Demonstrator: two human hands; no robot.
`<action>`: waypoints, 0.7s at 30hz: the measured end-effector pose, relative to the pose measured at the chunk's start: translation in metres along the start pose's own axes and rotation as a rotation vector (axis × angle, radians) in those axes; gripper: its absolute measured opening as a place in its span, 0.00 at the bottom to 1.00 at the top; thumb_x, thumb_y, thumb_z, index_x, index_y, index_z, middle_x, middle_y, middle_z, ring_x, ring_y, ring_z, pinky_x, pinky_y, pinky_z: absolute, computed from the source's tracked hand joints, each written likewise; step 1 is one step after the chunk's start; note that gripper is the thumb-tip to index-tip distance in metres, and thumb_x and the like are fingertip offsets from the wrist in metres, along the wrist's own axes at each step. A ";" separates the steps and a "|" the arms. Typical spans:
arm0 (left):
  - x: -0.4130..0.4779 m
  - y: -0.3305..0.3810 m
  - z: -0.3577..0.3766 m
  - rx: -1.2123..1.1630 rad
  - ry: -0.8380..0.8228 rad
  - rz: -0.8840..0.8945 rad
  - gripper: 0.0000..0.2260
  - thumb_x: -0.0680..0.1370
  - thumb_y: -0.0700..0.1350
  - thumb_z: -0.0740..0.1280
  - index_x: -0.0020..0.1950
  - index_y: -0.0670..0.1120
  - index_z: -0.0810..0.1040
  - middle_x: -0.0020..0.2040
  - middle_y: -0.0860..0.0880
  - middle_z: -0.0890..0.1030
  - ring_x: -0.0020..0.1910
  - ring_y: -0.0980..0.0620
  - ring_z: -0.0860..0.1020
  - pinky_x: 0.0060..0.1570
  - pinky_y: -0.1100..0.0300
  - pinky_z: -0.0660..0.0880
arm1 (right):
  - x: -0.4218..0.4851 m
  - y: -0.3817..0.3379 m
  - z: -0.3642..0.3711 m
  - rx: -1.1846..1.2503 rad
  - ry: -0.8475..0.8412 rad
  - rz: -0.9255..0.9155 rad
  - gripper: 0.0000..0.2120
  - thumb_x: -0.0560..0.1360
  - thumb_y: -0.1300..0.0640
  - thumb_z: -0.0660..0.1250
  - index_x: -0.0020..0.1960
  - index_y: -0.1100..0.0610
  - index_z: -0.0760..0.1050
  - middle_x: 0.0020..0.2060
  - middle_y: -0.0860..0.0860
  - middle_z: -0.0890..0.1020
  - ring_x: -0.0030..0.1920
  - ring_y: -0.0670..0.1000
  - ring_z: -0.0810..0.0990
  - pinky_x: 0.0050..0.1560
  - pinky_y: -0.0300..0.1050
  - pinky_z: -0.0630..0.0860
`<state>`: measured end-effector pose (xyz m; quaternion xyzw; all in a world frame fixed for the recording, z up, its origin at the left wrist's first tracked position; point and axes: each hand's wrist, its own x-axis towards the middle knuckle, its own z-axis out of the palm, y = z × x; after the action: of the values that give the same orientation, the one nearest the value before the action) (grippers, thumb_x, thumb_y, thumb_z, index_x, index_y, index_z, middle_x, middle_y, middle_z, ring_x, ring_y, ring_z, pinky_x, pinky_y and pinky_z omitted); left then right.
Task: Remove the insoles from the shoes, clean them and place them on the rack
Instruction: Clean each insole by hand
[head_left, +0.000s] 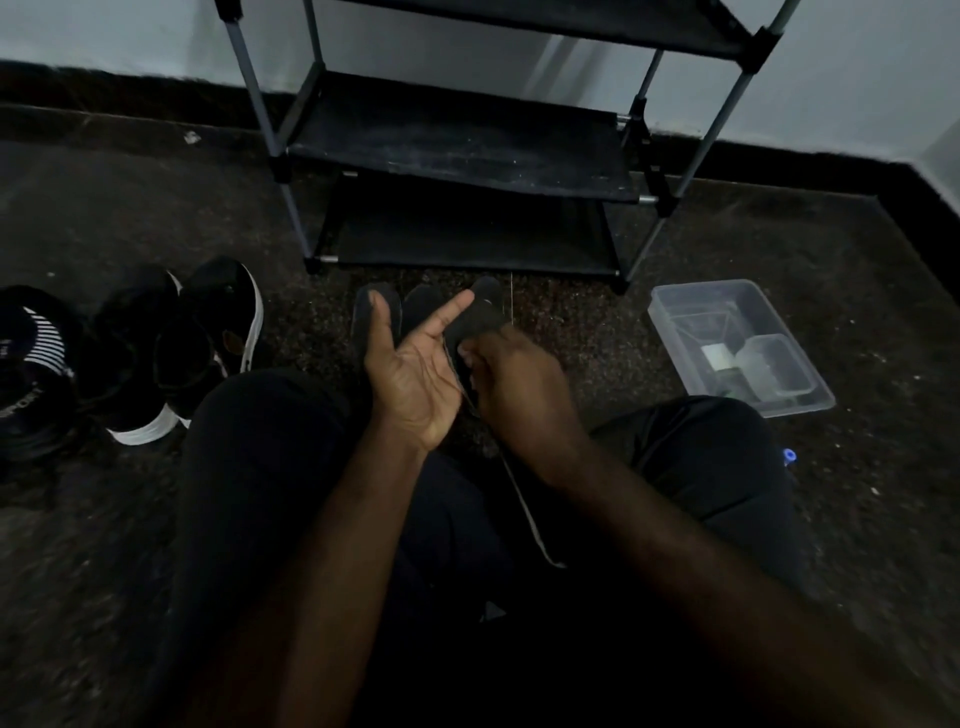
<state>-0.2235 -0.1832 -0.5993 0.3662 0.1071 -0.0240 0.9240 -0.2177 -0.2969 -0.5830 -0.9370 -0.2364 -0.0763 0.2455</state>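
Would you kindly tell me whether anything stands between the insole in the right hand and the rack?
Nothing visible does. The right hand grips the insole in front of the rack; two other insoles lie flat on the floor below that path, and the left hand is open beside it.

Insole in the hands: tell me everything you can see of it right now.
The insole is black, thin and flat, seemingly soft foam or fabric, its rounded end pointing up toward the rack. It is held tilted above the floor, before the knees. The right hand grips its lower part with curled fingers, hiding that end. The open left hand lies beside it, index finger against its edge; firm contact there cannot be told.
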 end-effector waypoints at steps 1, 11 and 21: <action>0.001 0.000 -0.001 0.012 0.015 0.009 0.43 0.75 0.71 0.45 0.72 0.37 0.69 0.65 0.37 0.78 0.65 0.43 0.77 0.68 0.48 0.69 | -0.006 -0.001 0.002 0.015 -0.039 -0.027 0.08 0.78 0.60 0.62 0.53 0.57 0.79 0.50 0.56 0.79 0.43 0.58 0.81 0.40 0.54 0.78; 0.000 0.002 0.004 -0.040 0.006 0.007 0.43 0.75 0.72 0.46 0.72 0.38 0.68 0.67 0.36 0.75 0.66 0.42 0.75 0.65 0.48 0.72 | 0.011 0.004 -0.005 -0.005 0.061 0.063 0.09 0.77 0.61 0.62 0.55 0.56 0.79 0.49 0.56 0.78 0.43 0.58 0.80 0.40 0.50 0.76; 0.002 0.000 0.004 -0.057 -0.056 -0.022 0.45 0.73 0.74 0.47 0.74 0.38 0.65 0.70 0.36 0.72 0.70 0.40 0.71 0.72 0.43 0.62 | 0.014 0.014 -0.012 -0.032 0.151 0.130 0.09 0.79 0.58 0.62 0.56 0.54 0.78 0.49 0.54 0.78 0.43 0.57 0.80 0.38 0.47 0.72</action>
<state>-0.2210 -0.1858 -0.5967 0.3377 0.0860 -0.0412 0.9364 -0.1986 -0.3082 -0.5750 -0.9458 -0.1544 -0.1344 0.2522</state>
